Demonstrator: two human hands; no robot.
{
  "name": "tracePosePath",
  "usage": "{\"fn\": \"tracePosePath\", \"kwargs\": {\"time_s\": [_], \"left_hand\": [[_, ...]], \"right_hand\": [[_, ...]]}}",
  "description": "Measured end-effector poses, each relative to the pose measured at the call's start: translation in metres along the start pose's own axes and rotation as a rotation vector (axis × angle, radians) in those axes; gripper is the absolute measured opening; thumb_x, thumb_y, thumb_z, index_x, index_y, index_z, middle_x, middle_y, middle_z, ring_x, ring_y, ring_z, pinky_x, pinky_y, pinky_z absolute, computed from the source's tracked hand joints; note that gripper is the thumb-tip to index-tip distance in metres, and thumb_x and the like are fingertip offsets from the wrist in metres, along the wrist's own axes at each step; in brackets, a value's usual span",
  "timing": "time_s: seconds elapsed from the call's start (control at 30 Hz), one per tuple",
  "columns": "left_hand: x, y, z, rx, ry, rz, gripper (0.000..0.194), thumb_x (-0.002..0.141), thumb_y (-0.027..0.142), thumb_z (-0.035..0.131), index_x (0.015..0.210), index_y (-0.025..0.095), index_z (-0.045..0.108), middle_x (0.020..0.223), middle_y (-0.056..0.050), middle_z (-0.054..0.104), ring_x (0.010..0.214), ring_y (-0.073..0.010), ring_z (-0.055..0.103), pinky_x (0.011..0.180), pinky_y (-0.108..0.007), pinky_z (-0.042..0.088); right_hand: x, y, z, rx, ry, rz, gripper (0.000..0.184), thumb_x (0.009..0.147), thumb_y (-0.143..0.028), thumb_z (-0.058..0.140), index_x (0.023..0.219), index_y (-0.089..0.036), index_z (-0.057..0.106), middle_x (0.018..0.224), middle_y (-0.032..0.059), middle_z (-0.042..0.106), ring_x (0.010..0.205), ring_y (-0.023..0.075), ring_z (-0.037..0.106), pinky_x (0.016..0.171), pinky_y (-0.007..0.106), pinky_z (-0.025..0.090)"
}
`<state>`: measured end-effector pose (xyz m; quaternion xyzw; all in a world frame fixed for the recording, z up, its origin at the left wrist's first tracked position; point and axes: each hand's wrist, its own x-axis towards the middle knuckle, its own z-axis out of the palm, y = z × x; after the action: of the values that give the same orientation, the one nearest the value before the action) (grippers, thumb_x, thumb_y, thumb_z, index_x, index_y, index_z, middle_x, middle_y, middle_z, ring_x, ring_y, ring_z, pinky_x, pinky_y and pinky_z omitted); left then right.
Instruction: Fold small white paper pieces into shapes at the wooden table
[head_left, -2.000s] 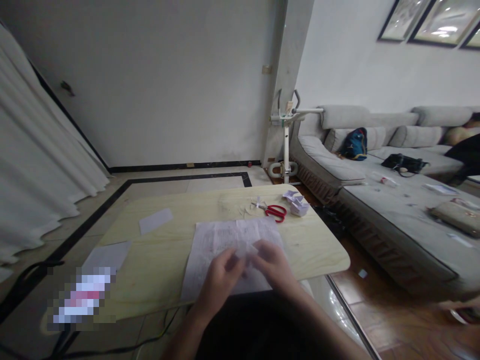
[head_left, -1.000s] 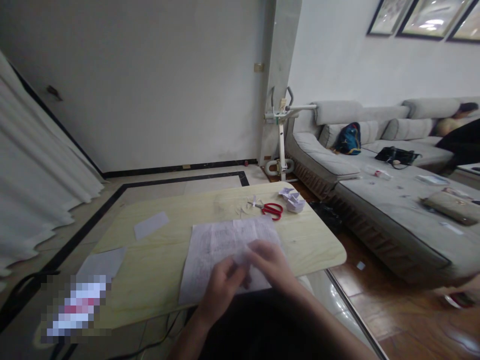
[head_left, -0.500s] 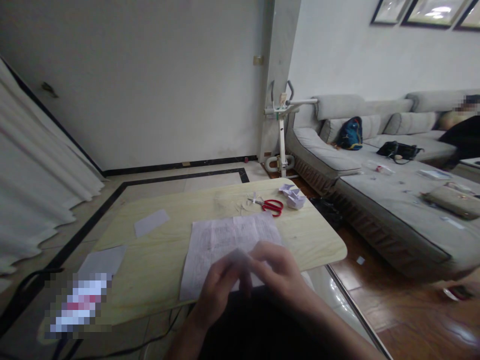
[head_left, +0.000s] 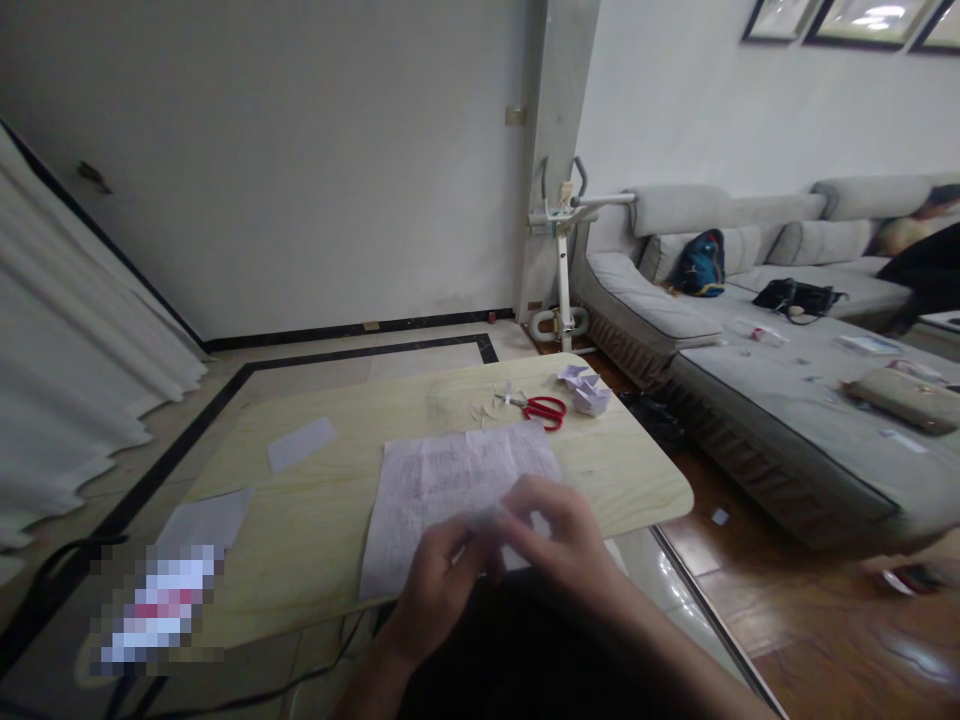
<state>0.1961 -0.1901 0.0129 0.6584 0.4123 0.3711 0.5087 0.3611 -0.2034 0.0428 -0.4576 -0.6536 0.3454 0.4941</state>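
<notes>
My left hand (head_left: 441,572) and my right hand (head_left: 559,530) meet over the near edge of a printed sheet (head_left: 442,475) that lies flat on the table. Both are closed, fingertips together, around a small pale piece of paper (head_left: 487,517); it is blurred and mostly covered by my fingers, so its shape is unclear. Beyond the sheet's far right corner lie red-handled scissors (head_left: 545,410), with thin paper scraps (head_left: 484,410) beside the blades. Folded white paper pieces (head_left: 589,393) stand to the right of the scissors.
On the left of the wooden table (head_left: 300,540) lie a white paper slip (head_left: 302,444) and another sheet (head_left: 204,520). A blurred-out bright object (head_left: 161,605) is at the near left corner. A grey sofa (head_left: 787,430) with bags and a person (head_left: 922,245) stands to the right.
My fingers have shifted slightly around the small piece, and my left hand sits a little to the right. The things on the table have stayed in place.
</notes>
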Motion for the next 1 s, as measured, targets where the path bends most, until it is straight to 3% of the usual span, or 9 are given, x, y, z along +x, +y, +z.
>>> {"fn": "tracePosePath", "kwargs": {"time_s": [0.63,0.83,1.0], "left_hand": [[-0.001,0.001,0.000,0.114,-0.032,0.064,0.038,0.095,0.040,0.050,0.067,0.017,0.062,0.065,-0.001,0.065,0.063,-0.0155,0.062,0.060,-0.023,0.047],[-0.003,0.002,0.001,0.174,-0.030,0.084,0.037,0.095,0.036,0.051,0.064,0.018,0.063,0.063,-0.002,0.066,0.062,-0.0159,0.062,0.061,-0.024,0.046],[-0.003,-0.003,0.003,0.178,-0.002,0.016,0.037,0.091,0.036,0.054,0.060,0.017,0.063,0.061,-0.003,0.064,0.063,-0.0177,0.062,0.062,-0.026,0.046]], "right_hand": [[-0.001,-0.002,-0.001,-0.029,0.007,-0.063,0.021,0.090,-0.026,0.062,0.071,-0.019,0.068,0.068,0.0005,0.065,0.065,0.0146,0.058,0.062,0.026,0.044],[0.001,0.002,-0.002,0.076,-0.018,0.005,0.022,0.089,-0.027,0.061,0.069,-0.018,0.066,0.069,0.0016,0.067,0.067,0.0157,0.061,0.066,0.026,0.046],[0.008,0.017,0.003,0.137,0.032,0.119,0.031,0.085,-0.029,0.057,0.056,-0.019,0.053,0.056,-0.0019,0.053,0.056,0.0131,0.051,0.056,0.024,0.041]]}}
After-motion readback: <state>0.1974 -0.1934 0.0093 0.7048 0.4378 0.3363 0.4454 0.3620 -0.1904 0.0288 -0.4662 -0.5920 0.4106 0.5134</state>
